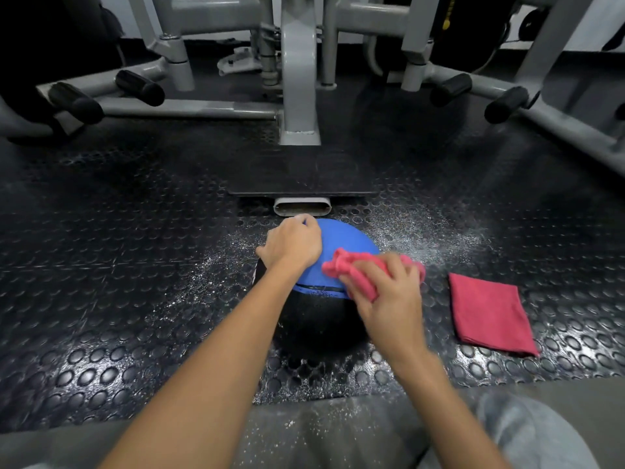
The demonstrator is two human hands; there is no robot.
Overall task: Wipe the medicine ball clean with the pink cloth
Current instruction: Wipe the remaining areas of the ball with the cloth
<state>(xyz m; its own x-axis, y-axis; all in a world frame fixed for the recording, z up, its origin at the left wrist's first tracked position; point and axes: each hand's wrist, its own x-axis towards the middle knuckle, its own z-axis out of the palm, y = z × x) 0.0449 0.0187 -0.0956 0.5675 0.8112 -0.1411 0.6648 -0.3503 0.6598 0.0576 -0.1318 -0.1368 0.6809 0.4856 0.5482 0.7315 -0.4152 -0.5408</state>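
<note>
A blue and black medicine ball [341,236] sits on the studded rubber floor in front of me. My left hand [292,242] lies over its upper left side, fingers curled round the blue top. A bunched pink cloth [351,269] is pressed against the ball's right side under my right hand [385,289], whose fingers grip it. The ball's black lower half faces me, partly hidden by my arms.
A second, darker pink cloth [488,314] lies folded on the floor to the right. White dust [436,238] speckles the mat around the ball. A grey gym machine frame [299,96] with black foot pegs stands beyond, its base plate [304,184] just behind the ball.
</note>
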